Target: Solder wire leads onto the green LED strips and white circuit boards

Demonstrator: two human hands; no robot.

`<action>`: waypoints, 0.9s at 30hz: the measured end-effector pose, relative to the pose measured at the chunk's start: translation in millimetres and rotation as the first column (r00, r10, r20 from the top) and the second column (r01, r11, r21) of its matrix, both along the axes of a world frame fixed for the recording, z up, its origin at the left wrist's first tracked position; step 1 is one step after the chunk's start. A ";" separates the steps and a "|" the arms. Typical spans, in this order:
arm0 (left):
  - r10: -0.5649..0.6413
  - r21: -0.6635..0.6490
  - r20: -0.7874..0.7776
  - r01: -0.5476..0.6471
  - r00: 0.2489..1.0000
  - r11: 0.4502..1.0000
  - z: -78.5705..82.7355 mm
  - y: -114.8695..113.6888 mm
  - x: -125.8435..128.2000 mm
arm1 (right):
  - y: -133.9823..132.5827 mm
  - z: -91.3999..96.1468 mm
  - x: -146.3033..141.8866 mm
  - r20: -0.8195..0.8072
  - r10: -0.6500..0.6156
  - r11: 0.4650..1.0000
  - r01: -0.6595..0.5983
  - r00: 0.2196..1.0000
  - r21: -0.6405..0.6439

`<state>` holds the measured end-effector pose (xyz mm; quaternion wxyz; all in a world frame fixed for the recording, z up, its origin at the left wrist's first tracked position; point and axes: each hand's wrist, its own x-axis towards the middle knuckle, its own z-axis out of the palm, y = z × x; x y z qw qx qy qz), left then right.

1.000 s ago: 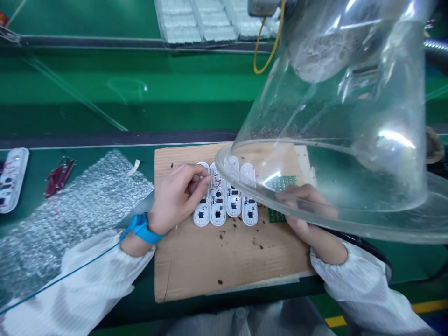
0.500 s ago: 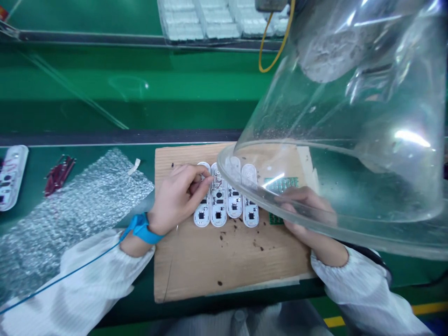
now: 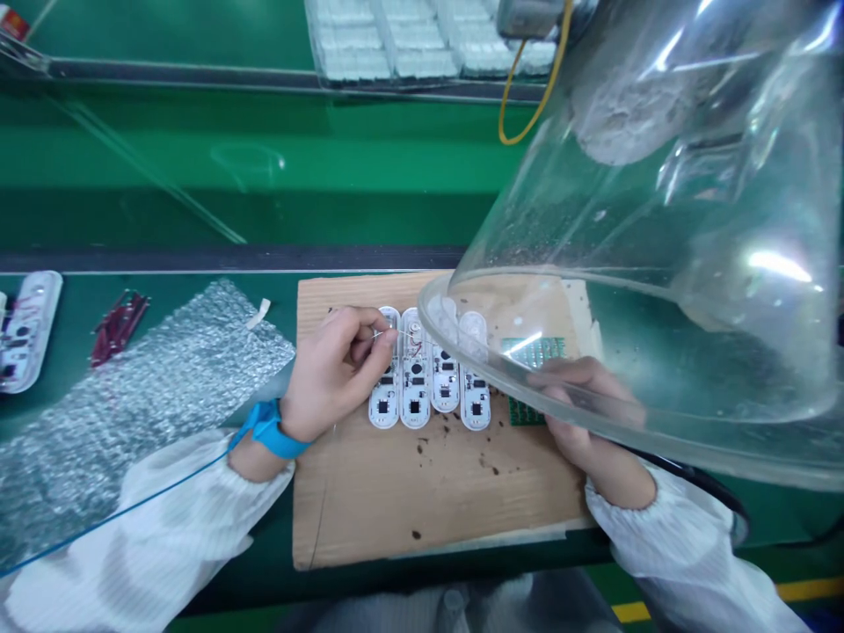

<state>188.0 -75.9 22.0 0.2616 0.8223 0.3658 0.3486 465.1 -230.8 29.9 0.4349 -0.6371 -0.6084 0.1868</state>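
My left hand [image 3: 346, 360], with a blue strap round its wrist, pinches a thin strand of solder wire [image 3: 403, 332] between thumb and forefinger. It is over the upper left of several white oval housings with small circuit boards [image 3: 415, 396], set side by side on cardboard. Fine red wires show in the second housing. My right hand [image 3: 586, 396] is closed behind the clear hood, around what looks like a soldering iron; a black cable [image 3: 709, 483] trails behind its wrist. The tool's body and tip are hidden by the fingers and the hood's rim.
A large clear plastic hood [image 3: 659, 343] hangs over the right side. Beneath it lies a green circuit panel [image 3: 524, 413] on the cardboard sheet [image 3: 369, 501]. To the left are silvery bubble wrap [image 3: 164, 387], dark red wires [image 3: 120, 325] and another housing [image 3: 36, 330]. A divided tray [image 3: 396, 44] stands behind.
The view has shifted slightly, so most things sit a little further right. My right hand has moved slightly right and down; my left hand keeps its pinch at almost the same place.
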 end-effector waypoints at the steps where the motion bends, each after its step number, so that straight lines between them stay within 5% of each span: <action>1: -0.005 0.002 0.005 0.005 1.000 1.000 -0.3 0.2 0.0 | 1.2 0.6 -0.8 0.016 0.009 1.000 -0.009 1.000 -0.011; 20: -0.123 0.109 -0.029 0.125 0.992 0.986 -3.9 4.8 3.1 | 12.8 5.0 -10.0 0.107 0.079 0.997 -0.080 0.991 0.006; 27: -0.060 -0.017 0.068 0.061 0.996 0.998 -2.9 2.2 -0.1 | 10.9 4.0 -7.3 0.063 0.092 0.996 -0.093 0.994 0.009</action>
